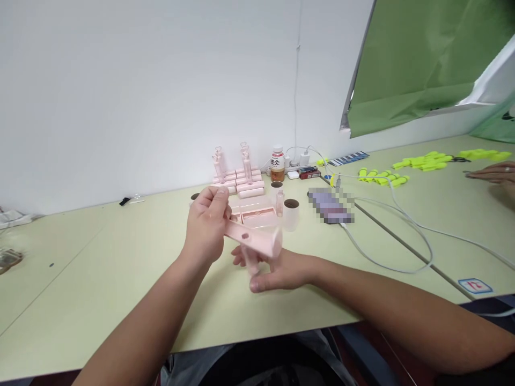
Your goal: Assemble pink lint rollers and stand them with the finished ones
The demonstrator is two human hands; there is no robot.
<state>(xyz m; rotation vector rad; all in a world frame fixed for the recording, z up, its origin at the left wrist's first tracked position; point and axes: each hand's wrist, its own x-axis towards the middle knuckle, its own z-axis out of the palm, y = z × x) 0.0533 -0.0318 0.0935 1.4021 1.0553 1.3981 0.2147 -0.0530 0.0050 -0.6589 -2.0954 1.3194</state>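
My left hand [207,220] is closed around one end of a pale pink plastic tube [257,240], above the table's middle. The tube has a small dark hole in its side and a wider round end pointing right. Just below that end, my right hand [284,271] has its thumb and fingers closed about a small pale pink cylindrical piece [250,261], slightly blurred. Behind the hands lies a pink tray [259,216] with compartments. Two small pale cups [291,215] with dark brown insides and a small clear pink tube [280,203] stand beside it.
Stacked pink cylinders [250,188] with upright pink pieces [247,166] stand by the wall, near a labelled bottle [277,163]. A phone [330,205] trails a white cable [374,268] to the right. Neon yellow parts [426,161] and another person's hand [493,171] are far right.
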